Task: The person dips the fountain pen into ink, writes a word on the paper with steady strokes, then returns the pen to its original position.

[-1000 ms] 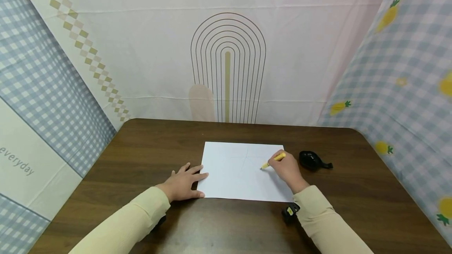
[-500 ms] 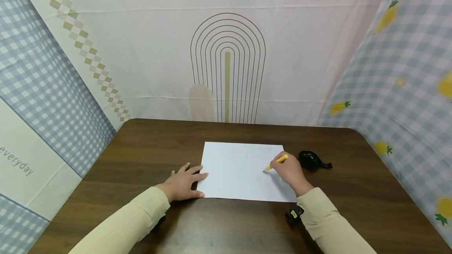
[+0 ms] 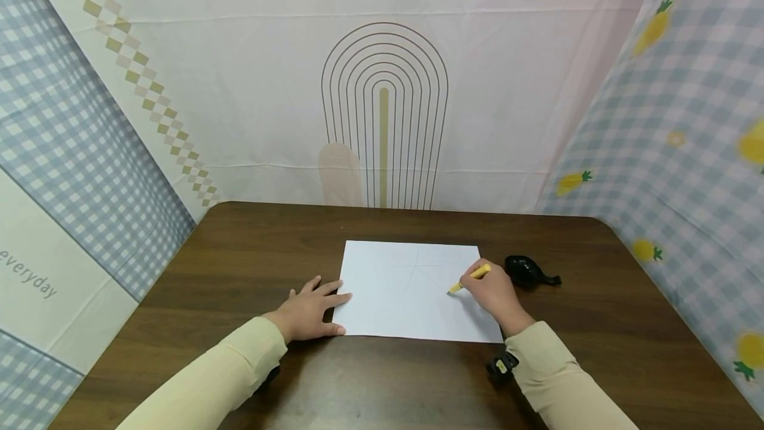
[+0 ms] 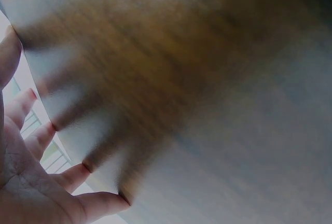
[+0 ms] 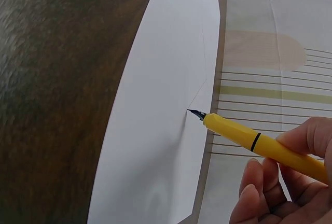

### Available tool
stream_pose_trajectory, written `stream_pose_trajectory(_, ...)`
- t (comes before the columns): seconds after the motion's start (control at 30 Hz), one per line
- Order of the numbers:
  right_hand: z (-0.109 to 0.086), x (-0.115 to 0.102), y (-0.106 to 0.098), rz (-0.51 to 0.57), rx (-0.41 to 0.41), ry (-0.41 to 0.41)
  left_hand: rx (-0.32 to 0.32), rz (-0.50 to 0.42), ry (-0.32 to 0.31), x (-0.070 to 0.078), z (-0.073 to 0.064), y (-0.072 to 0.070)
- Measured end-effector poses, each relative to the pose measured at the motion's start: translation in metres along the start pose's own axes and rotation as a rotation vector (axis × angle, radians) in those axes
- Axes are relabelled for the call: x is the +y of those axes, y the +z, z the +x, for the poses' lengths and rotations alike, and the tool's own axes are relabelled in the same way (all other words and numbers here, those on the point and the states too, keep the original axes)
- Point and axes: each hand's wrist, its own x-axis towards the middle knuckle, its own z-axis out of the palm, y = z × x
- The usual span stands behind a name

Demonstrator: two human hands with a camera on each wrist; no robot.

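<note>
A white sheet of paper (image 3: 382, 307) lies on the table, with a few thin lines drawn across its upper and middle part. My right hand (image 3: 492, 290) pinches a yellow fountain pen (image 3: 477, 272) over the right side of the sheet. In the right wrist view the nib of the fountain pen (image 5: 233, 131) touches the paper (image 5: 155, 79) at the end of a slanting line. My left hand (image 3: 307, 310) is spread at the sheet's left edge, thumb and some fingertips resting on the paper. The left wrist view shows the left hand (image 4: 36, 182) with its fingers apart on the surface.
A glossy black bottle-like object (image 3: 528, 272) with a narrow neck lies right of the paper, close to my right hand. The brown wooden table (image 3: 382, 383) ends at a patterned cloth (image 3: 268, 98) behind it. Checked cloth (image 3: 674, 171) hangs at the right side.
My right hand has moved a little right and toward me with the fountain pen. A faint slanting line now runs down to the right on the paper. The left hand has stayed put.
</note>
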Motion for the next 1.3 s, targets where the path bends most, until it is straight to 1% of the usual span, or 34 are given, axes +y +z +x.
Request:
stream_pose_trajectory(0.33, -0.003, -0.001, -0.002, -0.008, -0.005, 0.01, 0.002, 0.003, -0.002, 0.0, 0.0, 0.001)
stream_pose_trajectory(0.8, -0.004, 0.003, -0.005, 0.012, -0.018, -0.006, 0.001, 0.002, -0.007, -0.001, 0.0, 0.001)
stream_pose_trajectory(1.13, -0.002, 0.002, -0.014, 0.038, -0.002, -0.022, 0.003, -0.001, -0.004, 0.0, 0.0, 0.001)
stream_pose_trajectory(1.3, 0.001, 0.006, -0.018, 0.035, 0.004, -0.013, 0.005, 0.001, -0.001, 0.0, -0.001, 0.001)
